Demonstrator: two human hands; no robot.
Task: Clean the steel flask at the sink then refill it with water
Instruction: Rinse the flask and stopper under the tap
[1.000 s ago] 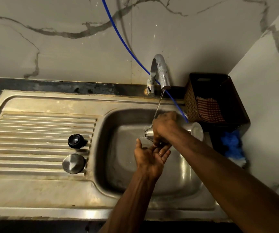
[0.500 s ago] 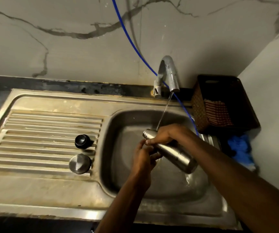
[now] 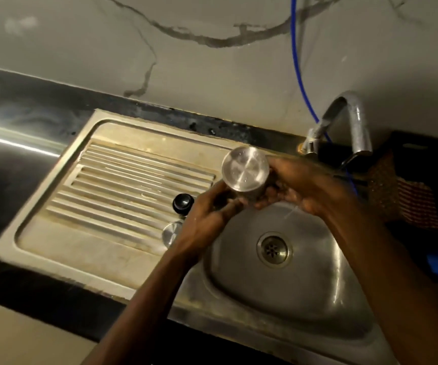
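Flask: your steel flask (image 3: 245,171) is upended above the near-left edge of the basin, its round base turned toward you and its mouth hidden below between your hands.
Right hand: your right hand (image 3: 302,185) wraps the flask's body from the tap side, fingers curled round it.
Left hand: your left hand (image 3: 207,212) cups the lower part from the drainboard side, fingers curled against it; you cannot see how firmly it grips.
Room: the sink (image 3: 304,293) lies open beneath the flask, with the drain (image 3: 274,249) uncovered under your forearms.
Edges: the tap (image 3: 354,122) arches just beside your right hand, and the wall stands close behind it.
Drainboard: a black cap (image 3: 183,202) and a steel lid (image 3: 171,233) sit near your left wrist, the lid partly hidden by it.
Right side: a dark basket (image 3: 410,191) crowds the sink's far corner, with a blue hose (image 3: 297,69) running down the wall behind the tap.
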